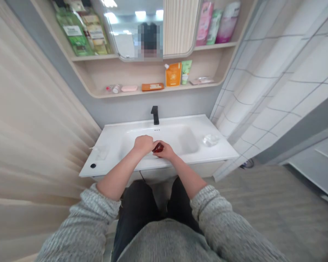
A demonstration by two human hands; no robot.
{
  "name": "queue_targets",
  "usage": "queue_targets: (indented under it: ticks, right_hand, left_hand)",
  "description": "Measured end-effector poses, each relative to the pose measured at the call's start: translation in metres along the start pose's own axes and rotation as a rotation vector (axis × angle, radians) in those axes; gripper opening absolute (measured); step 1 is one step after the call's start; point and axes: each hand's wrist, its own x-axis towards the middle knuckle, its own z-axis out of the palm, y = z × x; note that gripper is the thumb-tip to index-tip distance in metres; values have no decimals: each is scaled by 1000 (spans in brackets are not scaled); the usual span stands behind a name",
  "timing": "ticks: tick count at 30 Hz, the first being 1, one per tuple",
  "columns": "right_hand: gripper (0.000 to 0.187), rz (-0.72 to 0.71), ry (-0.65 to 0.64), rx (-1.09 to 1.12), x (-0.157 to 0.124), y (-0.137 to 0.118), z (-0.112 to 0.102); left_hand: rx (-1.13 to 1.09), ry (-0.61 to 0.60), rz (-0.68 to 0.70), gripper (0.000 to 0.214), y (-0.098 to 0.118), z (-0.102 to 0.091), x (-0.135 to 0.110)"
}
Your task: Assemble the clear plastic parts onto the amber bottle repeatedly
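Over the front of the white sink basin (190, 140), my right hand (166, 150) is closed around a small dark reddish-brown bottle (158, 147). My left hand (144, 144) is closed in a fist right beside it, its thumb side meeting the bottle's left end. What the left fingers hold, if anything, is hidden beneath the hand. A black round cap (93, 166) lies on the counter's front left corner.
A black faucet (155, 115) stands behind the basin. Clear crumpled plastic (210, 140) lies on the right counter; another clear item (100, 153) is on the left. Above, a shelf (98, 95) holds an orange pouch (173, 74), a green tube (186, 72) and soap (129, 88).
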Motion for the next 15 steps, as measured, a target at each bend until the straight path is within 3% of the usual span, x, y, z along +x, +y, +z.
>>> queue_targets:
  ticks: [5,8,15]
  right_hand:
    - [76,14,10,-4,1,4,0]
    - [77,13,12,-8,2,5,1]
    - [78,46,19,23,1,5,0]
  left_hand:
    - [-53,-56,192,40,0,-2,-4]
    - [-21,-85,117,40,4,-4,-2]
    - [-56,46,-15,43,13,-11,-4]
